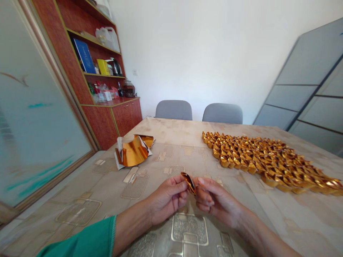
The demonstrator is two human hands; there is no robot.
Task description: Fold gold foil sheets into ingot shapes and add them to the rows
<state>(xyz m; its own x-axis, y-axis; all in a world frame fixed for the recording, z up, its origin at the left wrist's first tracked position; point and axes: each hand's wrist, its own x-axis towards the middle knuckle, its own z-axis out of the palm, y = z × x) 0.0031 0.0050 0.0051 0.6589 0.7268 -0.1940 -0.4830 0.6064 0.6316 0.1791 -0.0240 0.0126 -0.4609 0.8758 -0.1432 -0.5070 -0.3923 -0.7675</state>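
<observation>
A small folded piece of gold foil paper (188, 182) is pinched between both my hands just above the table. My left hand (167, 198) grips its left side with thumb and fingers closed. My right hand (211, 200) pinches its right side, fingers curled in. To the right lies a large spread of several folded gold paper ingots (268, 160) in rows. A stack of flat gold foil sheets (134, 151) curls up at the table's left.
The table (150, 228) has a beige patterned cover. Two grey chairs (174, 109) stand at its far side. A red wooden shelf cabinet (107, 89) with bottles and a kettle is at the left. Grey panels (308, 89) lean at the right.
</observation>
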